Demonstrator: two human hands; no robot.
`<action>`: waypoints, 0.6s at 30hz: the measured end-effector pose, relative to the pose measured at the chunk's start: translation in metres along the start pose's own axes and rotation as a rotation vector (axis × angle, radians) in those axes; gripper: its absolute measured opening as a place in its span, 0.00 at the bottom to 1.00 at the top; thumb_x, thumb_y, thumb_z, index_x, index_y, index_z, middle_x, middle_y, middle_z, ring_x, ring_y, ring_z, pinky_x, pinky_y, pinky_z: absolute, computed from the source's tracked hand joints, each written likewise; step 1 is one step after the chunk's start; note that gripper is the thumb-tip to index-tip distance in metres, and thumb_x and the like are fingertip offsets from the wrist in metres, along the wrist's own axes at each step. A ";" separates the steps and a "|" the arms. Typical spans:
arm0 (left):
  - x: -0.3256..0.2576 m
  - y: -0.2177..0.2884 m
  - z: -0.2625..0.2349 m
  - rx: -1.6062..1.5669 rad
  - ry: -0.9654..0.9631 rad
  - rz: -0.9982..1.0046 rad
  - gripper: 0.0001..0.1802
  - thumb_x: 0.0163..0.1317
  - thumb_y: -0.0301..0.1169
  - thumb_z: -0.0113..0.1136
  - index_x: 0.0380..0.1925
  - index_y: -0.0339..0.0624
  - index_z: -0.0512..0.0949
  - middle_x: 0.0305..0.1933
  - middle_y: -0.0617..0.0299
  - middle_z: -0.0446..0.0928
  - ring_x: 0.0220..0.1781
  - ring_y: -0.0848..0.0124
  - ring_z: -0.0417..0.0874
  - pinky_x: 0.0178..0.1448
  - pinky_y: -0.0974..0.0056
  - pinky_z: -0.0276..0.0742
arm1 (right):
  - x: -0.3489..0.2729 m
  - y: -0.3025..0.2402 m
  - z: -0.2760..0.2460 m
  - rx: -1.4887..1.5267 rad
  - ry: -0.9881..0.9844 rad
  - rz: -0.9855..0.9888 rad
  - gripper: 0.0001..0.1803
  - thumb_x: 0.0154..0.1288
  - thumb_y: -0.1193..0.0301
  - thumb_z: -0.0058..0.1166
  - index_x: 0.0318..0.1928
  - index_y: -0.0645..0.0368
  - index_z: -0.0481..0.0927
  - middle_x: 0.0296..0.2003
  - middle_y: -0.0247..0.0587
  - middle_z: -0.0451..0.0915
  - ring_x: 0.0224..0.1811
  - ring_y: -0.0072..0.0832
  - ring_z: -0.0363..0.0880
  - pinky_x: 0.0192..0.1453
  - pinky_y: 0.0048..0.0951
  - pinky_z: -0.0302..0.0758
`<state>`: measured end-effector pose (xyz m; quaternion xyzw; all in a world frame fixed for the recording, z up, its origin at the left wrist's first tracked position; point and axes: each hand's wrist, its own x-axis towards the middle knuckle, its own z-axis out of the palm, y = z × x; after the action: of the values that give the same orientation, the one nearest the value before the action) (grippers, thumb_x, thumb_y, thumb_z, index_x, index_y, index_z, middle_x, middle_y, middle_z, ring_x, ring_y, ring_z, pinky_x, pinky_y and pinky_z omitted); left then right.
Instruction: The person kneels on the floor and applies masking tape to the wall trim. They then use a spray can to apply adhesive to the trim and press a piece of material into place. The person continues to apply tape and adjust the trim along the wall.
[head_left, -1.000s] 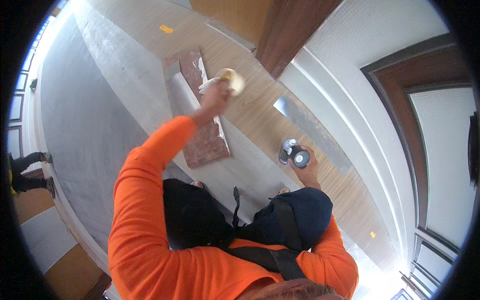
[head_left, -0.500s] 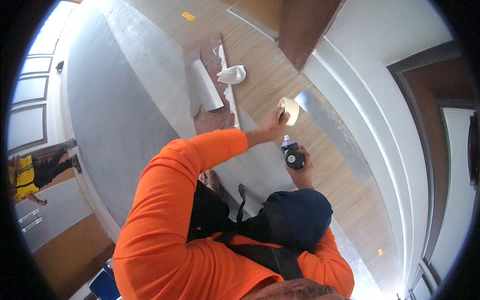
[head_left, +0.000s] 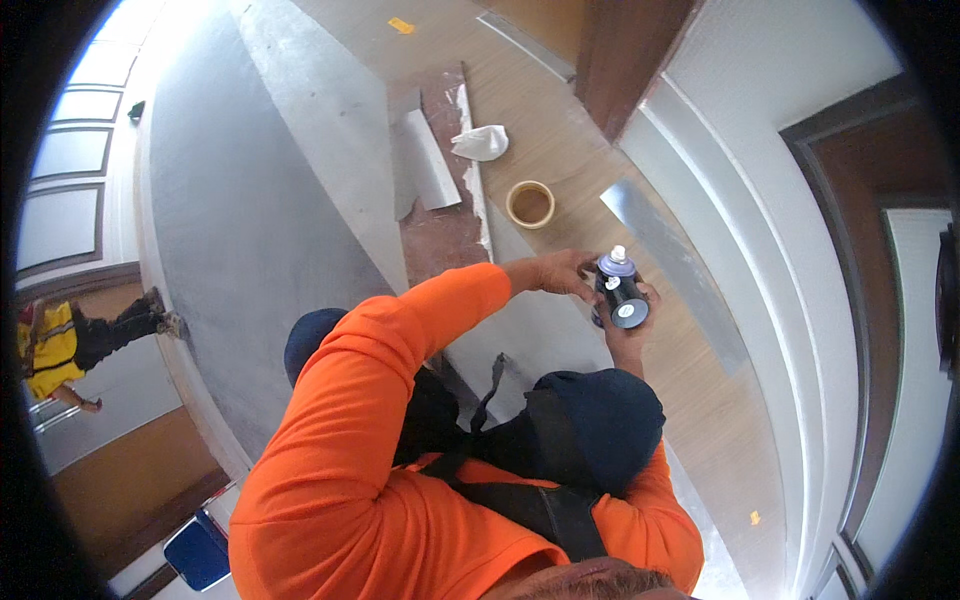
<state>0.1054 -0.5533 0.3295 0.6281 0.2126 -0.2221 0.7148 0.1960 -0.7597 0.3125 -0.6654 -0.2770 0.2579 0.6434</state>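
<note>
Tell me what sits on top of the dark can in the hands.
A pale nozzle tops the spray can. Left hand touches near it; right hand grips below, covering part of its side.

There is just one view. It comes from a camera on the person's head and looks straight down. The orange sleeves fill the bottom of the picture, very close. The left hand (head_left: 560,272) and right hand (head_left: 628,318) meet in the middle, on a dark spray can (head_left: 620,295), close below the lens. The wooden floor (head_left: 590,170) lies far beyond that grip. Straight lines bend near the round dark rim.
</note>
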 end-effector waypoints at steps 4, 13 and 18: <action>0.015 0.015 0.031 -0.404 -0.043 0.182 0.46 0.49 0.32 0.82 0.69 0.40 0.69 0.67 0.55 0.76 0.70 0.62 0.74 0.76 0.54 0.67 | 0.000 -0.018 -0.031 -0.060 0.043 0.193 0.43 0.49 0.83 0.77 0.64 0.55 0.66 0.64 0.51 0.73 0.66 0.38 0.75 0.69 0.41 0.75; 0.047 0.040 0.069 0.103 0.053 0.456 0.44 0.51 0.35 0.81 0.67 0.38 0.70 0.67 0.46 0.76 0.70 0.52 0.76 0.73 0.52 0.71 | 0.005 -0.070 -0.104 -0.229 0.070 0.238 0.42 0.48 0.79 0.80 0.65 0.60 0.72 0.59 0.48 0.81 0.62 0.34 0.80 0.68 0.38 0.78; 0.065 0.029 0.085 0.201 0.139 0.515 0.44 0.52 0.33 0.79 0.69 0.40 0.68 0.69 0.43 0.74 0.70 0.47 0.75 0.72 0.50 0.72 | 0.014 -0.091 -0.111 -0.548 0.051 0.280 0.43 0.47 0.69 0.83 0.64 0.62 0.75 0.56 0.49 0.83 0.59 0.37 0.83 0.63 0.38 0.80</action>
<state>0.1774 -0.6377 0.3253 0.7430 0.0714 -0.0096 0.6654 0.2798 -0.8273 0.4084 -0.8522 -0.2256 0.2427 0.4049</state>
